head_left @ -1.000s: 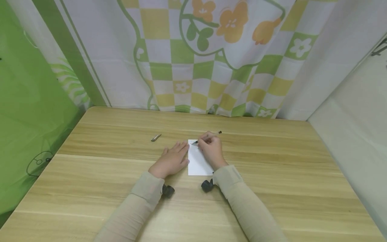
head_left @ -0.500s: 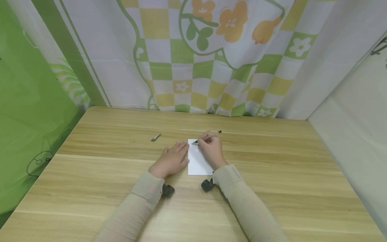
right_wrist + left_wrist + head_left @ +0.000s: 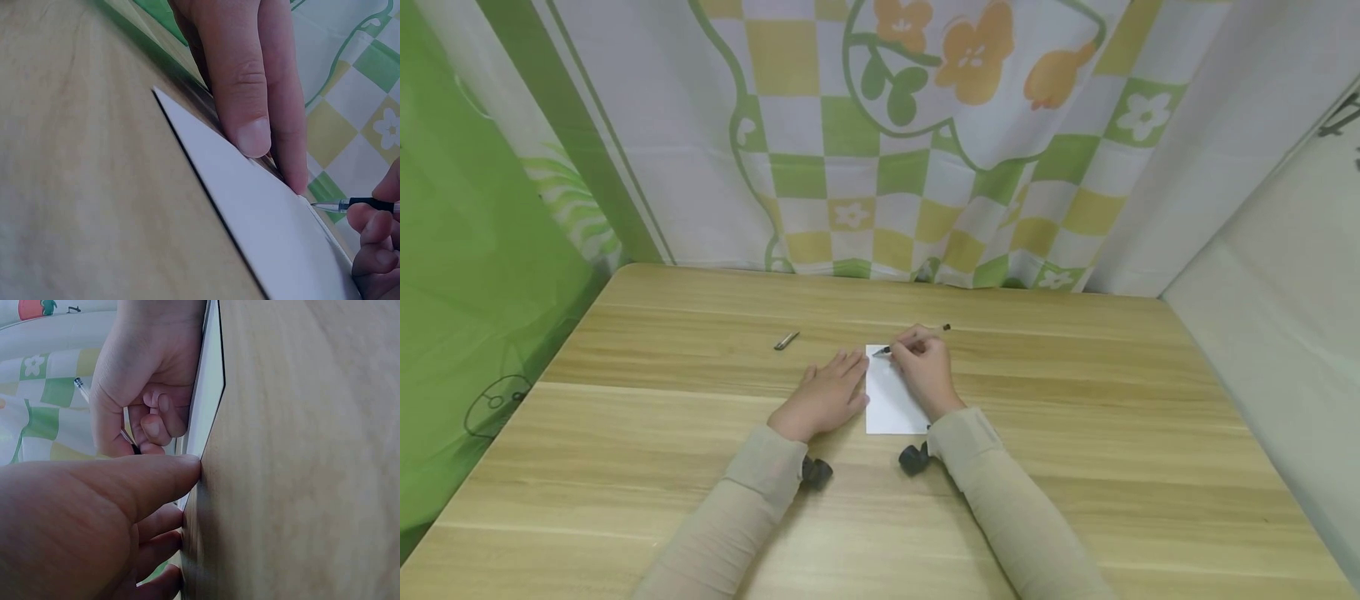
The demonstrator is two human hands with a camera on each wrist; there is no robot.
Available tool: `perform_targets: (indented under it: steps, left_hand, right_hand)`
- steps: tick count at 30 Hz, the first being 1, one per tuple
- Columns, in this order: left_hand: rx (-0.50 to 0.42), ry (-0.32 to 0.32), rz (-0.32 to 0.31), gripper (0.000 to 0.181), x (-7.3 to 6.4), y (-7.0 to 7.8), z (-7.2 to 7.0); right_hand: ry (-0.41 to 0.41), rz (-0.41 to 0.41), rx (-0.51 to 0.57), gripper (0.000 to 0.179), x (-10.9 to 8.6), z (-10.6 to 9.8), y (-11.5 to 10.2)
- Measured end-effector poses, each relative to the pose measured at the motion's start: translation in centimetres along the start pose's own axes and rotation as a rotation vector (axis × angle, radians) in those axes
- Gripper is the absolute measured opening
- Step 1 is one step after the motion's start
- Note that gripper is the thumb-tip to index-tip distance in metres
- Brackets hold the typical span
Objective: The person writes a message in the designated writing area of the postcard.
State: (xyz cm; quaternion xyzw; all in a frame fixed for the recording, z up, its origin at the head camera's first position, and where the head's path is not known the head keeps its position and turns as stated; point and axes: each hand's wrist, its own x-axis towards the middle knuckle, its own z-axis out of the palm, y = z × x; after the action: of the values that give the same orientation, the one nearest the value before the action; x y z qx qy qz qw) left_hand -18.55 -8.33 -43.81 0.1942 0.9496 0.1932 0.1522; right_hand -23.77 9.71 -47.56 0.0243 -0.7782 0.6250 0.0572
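A: Where is the paper placed, and what could go wrong with it?

B: It is laid flat near the middle of the table, its left edge met by the left hand and its right side overlapped by the right hand in the head view. It could be turned if pushed sideways, since only that left edge is seen to be steadied by fingertips.

A: And the pen?

B: Its point is aimed at the far left part of the paper; whether contact is made cannot be told. With the edge so near, a line could be run onto the wood, or the left forefinger, set just beside the point, could be inked.

A: How is it gripped?

B: It is pinched low, at the dark grip, by the right thumb and fingers. Were that pinch loosened, control of the tip could be lost. Wet ink could also be smeared by that hand.

A: And the left?

B: It is laid with fingers extended, nothing being gripped. How hard it is pressed cannot be seen; if too lightly, the paper could be let slip.

A: Farther out?

B: A small cap-like piece is seen beyond the left hand. It could be knocked away if that hand were swept forward. By the curtain, no evident hazard is posed.
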Motion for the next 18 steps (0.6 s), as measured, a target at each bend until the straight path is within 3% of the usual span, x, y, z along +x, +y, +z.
perform_targets:
  steps: [18]
  left_hand:
    - [0.005,0.004,-0.002,0.063,0.05,-0.10,0.17]
  right_hand:
    - [-0.011,-0.019,-0.021,0.006,0.08,0.03,0.22]
